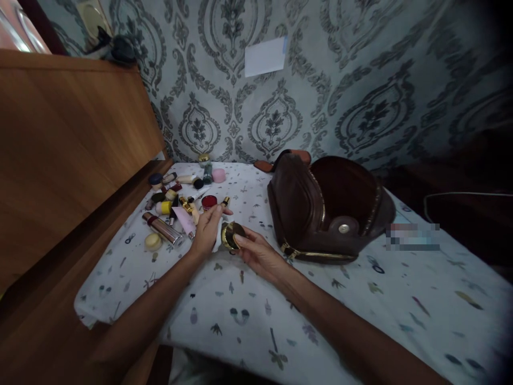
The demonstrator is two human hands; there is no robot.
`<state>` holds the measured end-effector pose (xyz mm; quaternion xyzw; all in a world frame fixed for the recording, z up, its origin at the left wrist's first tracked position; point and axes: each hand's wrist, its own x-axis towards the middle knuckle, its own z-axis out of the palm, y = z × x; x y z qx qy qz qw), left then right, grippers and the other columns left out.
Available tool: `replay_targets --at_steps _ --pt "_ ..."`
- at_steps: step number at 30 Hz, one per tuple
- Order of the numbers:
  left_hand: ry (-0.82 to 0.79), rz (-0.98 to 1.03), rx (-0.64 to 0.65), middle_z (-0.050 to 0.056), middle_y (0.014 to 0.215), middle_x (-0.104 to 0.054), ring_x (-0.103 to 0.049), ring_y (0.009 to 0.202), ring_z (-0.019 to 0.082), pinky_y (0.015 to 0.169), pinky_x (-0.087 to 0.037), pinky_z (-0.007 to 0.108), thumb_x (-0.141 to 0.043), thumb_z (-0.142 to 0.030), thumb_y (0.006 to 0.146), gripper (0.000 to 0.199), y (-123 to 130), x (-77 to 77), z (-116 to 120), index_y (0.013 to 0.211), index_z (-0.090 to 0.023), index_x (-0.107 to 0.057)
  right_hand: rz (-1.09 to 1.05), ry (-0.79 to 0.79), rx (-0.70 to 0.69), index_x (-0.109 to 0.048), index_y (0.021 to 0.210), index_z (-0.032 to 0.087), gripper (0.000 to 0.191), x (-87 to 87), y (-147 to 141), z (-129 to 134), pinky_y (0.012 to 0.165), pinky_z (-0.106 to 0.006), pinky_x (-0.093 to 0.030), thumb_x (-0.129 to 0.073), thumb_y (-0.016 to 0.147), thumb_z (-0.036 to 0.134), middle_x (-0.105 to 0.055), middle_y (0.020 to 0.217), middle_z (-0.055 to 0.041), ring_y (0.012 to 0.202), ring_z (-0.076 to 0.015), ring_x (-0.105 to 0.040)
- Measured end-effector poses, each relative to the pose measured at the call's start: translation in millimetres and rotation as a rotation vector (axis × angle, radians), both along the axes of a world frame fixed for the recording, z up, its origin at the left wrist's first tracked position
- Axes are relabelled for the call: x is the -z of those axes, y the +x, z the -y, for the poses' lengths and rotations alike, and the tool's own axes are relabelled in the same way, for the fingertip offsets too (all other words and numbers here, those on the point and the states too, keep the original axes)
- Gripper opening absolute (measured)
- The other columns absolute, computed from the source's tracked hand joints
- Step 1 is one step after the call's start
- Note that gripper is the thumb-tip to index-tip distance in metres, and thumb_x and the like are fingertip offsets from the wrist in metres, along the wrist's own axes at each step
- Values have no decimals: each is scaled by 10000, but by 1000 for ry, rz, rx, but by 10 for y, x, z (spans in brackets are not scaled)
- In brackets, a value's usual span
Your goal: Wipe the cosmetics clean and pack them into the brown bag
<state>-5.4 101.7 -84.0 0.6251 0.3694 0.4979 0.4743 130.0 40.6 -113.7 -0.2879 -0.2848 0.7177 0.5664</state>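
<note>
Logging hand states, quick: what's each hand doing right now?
Left hand: closed around a white cloth, fingertips partly hidden.
Right hand: closed, holding a round gold container between thumb and fingers.

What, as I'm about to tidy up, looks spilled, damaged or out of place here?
Nothing looks clearly spilled or damaged. The cosmetics on the left of the patterned cloth lie jumbled, some on their sides, so they look untidy; the brown handbag gapes open.
</note>
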Motion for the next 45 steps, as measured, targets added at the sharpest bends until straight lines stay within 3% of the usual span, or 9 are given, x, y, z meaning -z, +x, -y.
replay_targets --at_steps 8,13,21,25,29,32,37,41,45 --pt "24 -16 1 4 739 -616 -560 715 160 679 -437 256 -523 -550 901 397 -22 -52 15 824 -191 -676 -40 -62 -27 -618 1056 230 503 -4 26 18 714 -309 -531 -881 638 328 -693 1010 -13 867 -168 -655" --pt "70 -67 -66 21 866 -638 -580 885 194 841 -444 292 -492 -555 921 378 -14 -25 -8 884 -213 -648 -63 -77 -89 -589 1003 206 516 -23 34 33 725 -411 -582 -900 614 342 -678 992 -8 847 -191 -666" --pt "161 -182 -196 55 831 -674 -611 920 247 955 -430 374 -356 -637 931 561 27 -28 47 657 -220 -612 -178 -67 -40 -626 928 171 425 73 9 -19 681 -301 -548 -839 699 459 -699 829 -11 741 -147 -646" --pt "118 -272 -121 73 1010 -716 -625 1015 264 977 -442 404 -336 -596 953 539 30 -20 120 964 -195 -697 -268 -152 -17 -640 1001 173 347 82 23 -81 678 -301 -530 -643 888 501 -716 818 -29 721 -163 -662" --pt "364 -348 -18 106 1447 -513 -462 1334 279 1110 -357 436 -455 -485 948 525 44 58 153 1398 -216 -473 -412 -240 -16 -654 1037 154 443 47 73 -132 714 -313 -514 -386 1012 506 -728 822 -53 732 -178 -671" --pt "558 -477 93 137 1494 -435 -395 1390 312 1136 -335 486 -564 -418 903 659 47 143 137 1485 -211 -334 -461 -232 -29 -667 1028 152 494 29 108 -138 740 -314 -503 -386 994 557 -733 836 -57 727 -183 -666" --pt "699 -541 10 139 1318 -532 -528 1229 320 1003 -460 477 -578 -384 897 612 13 180 104 1445 -206 -370 -315 -148 -170 -668 1020 172 627 18 130 -105 679 -298 -485 -427 886 735 -713 835 -42 691 -165 -624" --pt "817 -550 -58 115 1224 -563 -561 1135 305 948 -474 450 -598 -364 886 556 -15 124 95 1393 -214 -428 -92 -109 50 -649 966 207 496 -5 123 -92 525 -231 -392 -653 784 668 -625 716 37 583 -116 -538" --pt "859 -600 -83 112 1186 -567 -573 1089 300 914 -482 434 -618 -369 869 553 -19 109 91 1371 -212 -449 80 -6 197 -603 842 198 531 -30 130 -86 479 -208 -330 -780 633 653 -551 654 63 548 -95 -509"
